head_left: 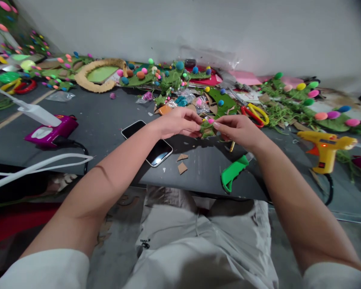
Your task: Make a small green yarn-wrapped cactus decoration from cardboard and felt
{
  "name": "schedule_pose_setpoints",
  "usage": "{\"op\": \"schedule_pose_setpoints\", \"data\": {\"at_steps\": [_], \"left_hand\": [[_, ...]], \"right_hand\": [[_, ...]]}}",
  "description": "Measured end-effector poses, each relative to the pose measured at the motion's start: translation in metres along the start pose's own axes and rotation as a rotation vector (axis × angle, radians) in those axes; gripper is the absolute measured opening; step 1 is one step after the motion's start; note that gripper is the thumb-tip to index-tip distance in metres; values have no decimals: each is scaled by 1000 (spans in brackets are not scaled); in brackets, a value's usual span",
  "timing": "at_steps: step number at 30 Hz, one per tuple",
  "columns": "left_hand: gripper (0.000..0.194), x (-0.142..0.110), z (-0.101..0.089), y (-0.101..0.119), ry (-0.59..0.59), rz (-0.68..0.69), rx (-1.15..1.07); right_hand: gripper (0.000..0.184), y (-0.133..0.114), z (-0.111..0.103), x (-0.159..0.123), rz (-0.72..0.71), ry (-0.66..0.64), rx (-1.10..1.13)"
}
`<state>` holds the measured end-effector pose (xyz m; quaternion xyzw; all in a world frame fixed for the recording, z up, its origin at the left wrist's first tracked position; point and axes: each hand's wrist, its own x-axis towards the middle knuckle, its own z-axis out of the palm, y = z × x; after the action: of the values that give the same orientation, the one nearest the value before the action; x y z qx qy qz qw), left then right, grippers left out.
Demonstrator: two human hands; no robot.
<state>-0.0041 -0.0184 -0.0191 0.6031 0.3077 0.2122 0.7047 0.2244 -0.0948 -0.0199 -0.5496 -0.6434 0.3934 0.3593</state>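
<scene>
Between my two hands is a small green craft piece (pixel 208 129) with a pink pom-pom (pixel 211 121) on top. My left hand (pixel 183 122) has its fingers closed on the piece's left side. The thumb and forefinger of my right hand (pixel 236 127) pinch at the pink pom-pom. Under my left forearm lies a smartphone (pixel 159 151), partly covered. A green utility knife (pixel 235 171) rests near the table's front edge, below my right hand. Small cardboard scraps (pixel 182 167) are on the table in front of me.
A yellow glue gun (pixel 325 148) with a lit red light stands at the right. Red-and-yellow scissors (pixel 255 115) lie behind my right hand. A purple device (pixel 52 130) with a white plug and cables is at the left. Along the wall are a beige ring (pixel 93 86) and several pom-pom decorations (pixel 168 76).
</scene>
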Motion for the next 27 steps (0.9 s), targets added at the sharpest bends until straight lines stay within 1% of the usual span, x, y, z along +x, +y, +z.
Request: {"op": "schedule_pose_setpoints", "data": {"at_steps": [3, 6, 9, 12, 18, 20, 23, 27], "left_hand": [[32, -1, 0, 1, -40, -44, 1], [36, -1, 0, 1, -73, -44, 77], [34, 0, 0, -2, -65, -26, 170], [28, 1, 1, -4, -56, -18, 213], [23, 2, 5, -5, 42, -36, 154], [22, 3, 6, -6, 52, -37, 132], [22, 3, 7, -6, 55, -22, 112], [21, 2, 8, -4, 60, -20, 103]], "right_hand": [[33, -1, 2, 0, 22, -8, 5], [31, -2, 6, 0, 21, -22, -9], [29, -4, 10, 0, -11, -21, -35], [29, -4, 13, 1, -58, 11, -50], [30, -4, 14, 2, -109, 138, -112], [30, -4, 15, 2, -114, 167, -108], [27, -3, 18, 3, -104, 190, -58], [29, -1, 21, 4, -120, 186, -18]]}}
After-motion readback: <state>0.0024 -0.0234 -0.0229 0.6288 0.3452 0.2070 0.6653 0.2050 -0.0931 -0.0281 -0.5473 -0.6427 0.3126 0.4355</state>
